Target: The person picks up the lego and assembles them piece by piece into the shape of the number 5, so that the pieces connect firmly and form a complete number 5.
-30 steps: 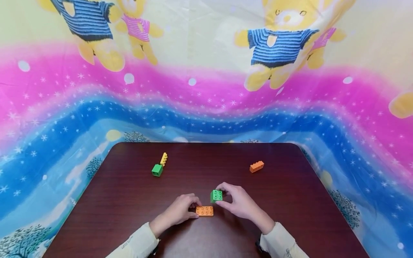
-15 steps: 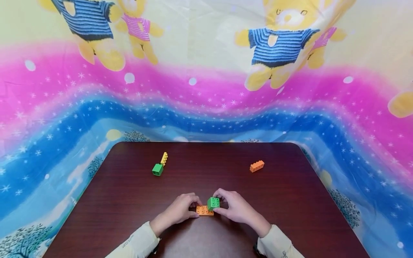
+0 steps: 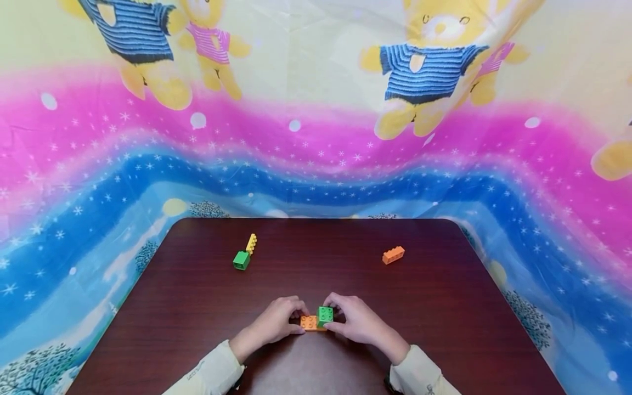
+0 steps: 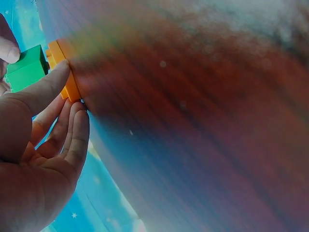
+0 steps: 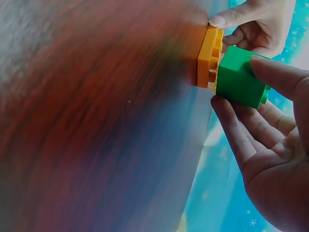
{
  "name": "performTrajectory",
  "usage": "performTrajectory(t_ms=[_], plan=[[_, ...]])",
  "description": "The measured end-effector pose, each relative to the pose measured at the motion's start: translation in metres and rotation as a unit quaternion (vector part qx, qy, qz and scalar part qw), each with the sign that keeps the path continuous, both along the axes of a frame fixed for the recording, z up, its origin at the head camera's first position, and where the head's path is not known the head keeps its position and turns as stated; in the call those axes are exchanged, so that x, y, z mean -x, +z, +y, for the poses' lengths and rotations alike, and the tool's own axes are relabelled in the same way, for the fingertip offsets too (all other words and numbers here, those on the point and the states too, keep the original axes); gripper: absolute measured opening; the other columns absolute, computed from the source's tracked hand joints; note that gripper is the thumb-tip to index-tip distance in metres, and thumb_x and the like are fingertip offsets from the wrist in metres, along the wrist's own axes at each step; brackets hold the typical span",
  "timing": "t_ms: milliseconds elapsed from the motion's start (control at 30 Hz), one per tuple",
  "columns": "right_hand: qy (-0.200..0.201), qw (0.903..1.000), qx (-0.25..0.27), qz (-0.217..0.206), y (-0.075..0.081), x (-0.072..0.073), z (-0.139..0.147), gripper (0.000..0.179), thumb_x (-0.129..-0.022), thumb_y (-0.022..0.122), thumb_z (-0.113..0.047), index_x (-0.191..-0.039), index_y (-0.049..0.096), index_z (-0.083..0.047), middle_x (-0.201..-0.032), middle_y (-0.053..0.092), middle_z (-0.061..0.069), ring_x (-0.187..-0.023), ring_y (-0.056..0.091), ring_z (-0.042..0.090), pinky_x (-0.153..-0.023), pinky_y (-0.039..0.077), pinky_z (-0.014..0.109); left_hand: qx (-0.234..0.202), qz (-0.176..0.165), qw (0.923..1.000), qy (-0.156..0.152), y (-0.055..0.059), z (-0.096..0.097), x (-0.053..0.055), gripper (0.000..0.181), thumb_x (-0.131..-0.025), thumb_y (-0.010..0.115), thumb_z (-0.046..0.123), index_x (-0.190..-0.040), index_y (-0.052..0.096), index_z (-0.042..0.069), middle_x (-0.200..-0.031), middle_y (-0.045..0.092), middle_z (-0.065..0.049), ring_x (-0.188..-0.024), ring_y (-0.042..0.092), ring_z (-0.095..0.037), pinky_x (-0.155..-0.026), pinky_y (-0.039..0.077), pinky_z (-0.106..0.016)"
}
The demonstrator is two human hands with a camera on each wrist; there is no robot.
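A flat orange building block [image 3: 309, 322] with studs on top lies on the table near its front. My left hand [image 3: 273, 322] pinches its left end between thumb and fingers. In my right hand [image 3: 359, 320] a green square building block [image 3: 326, 314] is pinched, studs up, over the orange block's right end. The right wrist view shows the green block [image 5: 241, 77] right at the orange block's studs [image 5: 212, 63]; whether they are pressed together I cannot tell. From the left wrist, my thumb lies along the side of the orange block [image 4: 72, 87].
Toward the back left of the dark wooden table [image 3: 316, 274], another green block [image 3: 241, 260] lies by a narrow yellow block [image 3: 252, 243]. An orange block [image 3: 393, 255] lies at the back right. A printed cloth [image 3: 316, 142] hangs behind the table.
My right hand has brought the green block leftward and down onto the right end of the orange block. My left hand and the orange block have stayed nearly still.
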State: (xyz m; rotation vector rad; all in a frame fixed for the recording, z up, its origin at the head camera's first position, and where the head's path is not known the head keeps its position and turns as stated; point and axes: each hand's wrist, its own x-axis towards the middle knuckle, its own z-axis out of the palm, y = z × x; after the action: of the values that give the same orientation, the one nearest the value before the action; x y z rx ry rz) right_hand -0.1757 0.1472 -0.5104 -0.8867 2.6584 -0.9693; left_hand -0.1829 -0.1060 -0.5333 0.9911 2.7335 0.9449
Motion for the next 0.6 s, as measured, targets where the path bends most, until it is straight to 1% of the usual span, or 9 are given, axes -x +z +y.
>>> performTrajectory(t_ms=[267, 600], plan=[[0.001, 0.9998, -0.009, 0.015, -0.0026, 0.0008, -0.0031, 0.027, -0.091, 0.081, -0.026, -0.112, 0.065, -0.021, -0.099, 0.072, -0.009, -0.092, 0.068, 0.009, -0.080, 0.056, 0.025, -0.001, -0.002, 1.0000, 0.001, 0.0012, 0.0004, -0.0005, 0.026, -0.078, 0.091, 0.012, -0.099, 0.075, 0.011, -0.091, 0.067, 0.002, -0.083, 0.064, -0.009, -0.074, 0.053, -0.020], [0.003, 0.9998, -0.009, 0.018, -0.0053, 0.0021, -0.0054, 0.025, -0.091, 0.081, -0.026, -0.110, 0.065, -0.022, -0.096, 0.071, -0.010, -0.090, 0.067, 0.007, -0.080, 0.056, 0.025, 0.002, -0.004, 1.0000, 0.001, 0.0014, 0.0007, -0.0008, 0.026, -0.078, 0.091, 0.012, -0.099, 0.075, 0.012, -0.091, 0.067, 0.002, -0.083, 0.064, -0.008, -0.074, 0.053, -0.020]])
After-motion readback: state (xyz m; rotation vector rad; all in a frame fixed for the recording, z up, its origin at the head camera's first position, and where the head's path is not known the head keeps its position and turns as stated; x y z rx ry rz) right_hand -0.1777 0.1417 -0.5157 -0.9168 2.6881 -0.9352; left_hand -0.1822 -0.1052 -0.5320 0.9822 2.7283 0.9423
